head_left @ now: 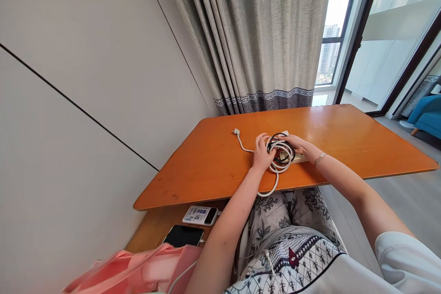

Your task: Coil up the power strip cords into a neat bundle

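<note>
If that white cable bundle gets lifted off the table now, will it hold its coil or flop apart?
Probably floppy: the white cable lies in loose loops, with one loop hanging over the table edge. Its plug end trails free to the side, so it would likely dangle and drag. Left hand and right hand both rest on the coil, which suggests it needs holding together.

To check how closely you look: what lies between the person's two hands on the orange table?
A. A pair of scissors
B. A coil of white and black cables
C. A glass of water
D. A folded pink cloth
B: the left hand and right hand rest on either side of coiled white and black cables on the table.
</note>
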A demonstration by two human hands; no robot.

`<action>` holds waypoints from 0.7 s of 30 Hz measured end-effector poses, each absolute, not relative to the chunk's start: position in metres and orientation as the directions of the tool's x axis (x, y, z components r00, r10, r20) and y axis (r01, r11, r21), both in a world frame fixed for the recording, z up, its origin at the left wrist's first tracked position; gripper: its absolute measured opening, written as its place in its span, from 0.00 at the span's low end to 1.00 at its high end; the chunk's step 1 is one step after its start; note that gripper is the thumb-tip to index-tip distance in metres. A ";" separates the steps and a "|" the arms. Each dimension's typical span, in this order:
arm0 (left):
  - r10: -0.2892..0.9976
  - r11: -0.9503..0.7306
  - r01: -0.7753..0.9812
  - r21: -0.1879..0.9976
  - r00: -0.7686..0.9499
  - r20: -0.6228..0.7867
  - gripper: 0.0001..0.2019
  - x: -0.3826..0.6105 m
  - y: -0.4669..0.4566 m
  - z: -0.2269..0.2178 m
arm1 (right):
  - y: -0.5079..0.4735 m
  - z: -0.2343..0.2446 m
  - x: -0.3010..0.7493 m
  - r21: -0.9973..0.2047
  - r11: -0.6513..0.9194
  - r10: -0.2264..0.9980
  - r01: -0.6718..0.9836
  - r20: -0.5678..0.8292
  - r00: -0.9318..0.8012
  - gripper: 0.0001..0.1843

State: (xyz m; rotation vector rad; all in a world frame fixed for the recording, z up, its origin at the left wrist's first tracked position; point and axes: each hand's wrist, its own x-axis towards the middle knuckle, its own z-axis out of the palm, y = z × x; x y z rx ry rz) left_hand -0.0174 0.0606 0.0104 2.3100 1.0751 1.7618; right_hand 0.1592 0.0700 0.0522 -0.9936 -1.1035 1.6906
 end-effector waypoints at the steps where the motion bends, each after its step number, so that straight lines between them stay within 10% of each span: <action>1: 0.522 -0.777 0.481 0.406 0.133 0.842 0.21 -0.018 0.061 0.011 | 0.069 0.051 0.160 -0.942 -0.233 0.938 -0.243 -0.151 -0.313 0.04; 11: 0.491 -0.831 0.385 0.402 0.166 0.855 0.10 -0.018 0.060 0.015 | 0.064 0.041 0.148 -0.941 0.187 0.977 -0.282 0.209 -0.049 0.21; 21: 0.580 -0.790 0.406 0.459 0.254 0.774 0.10 -0.019 0.056 0.017 | 0.054 0.045 0.158 -0.803 0.539 0.831 0.252 0.556 -0.005 0.24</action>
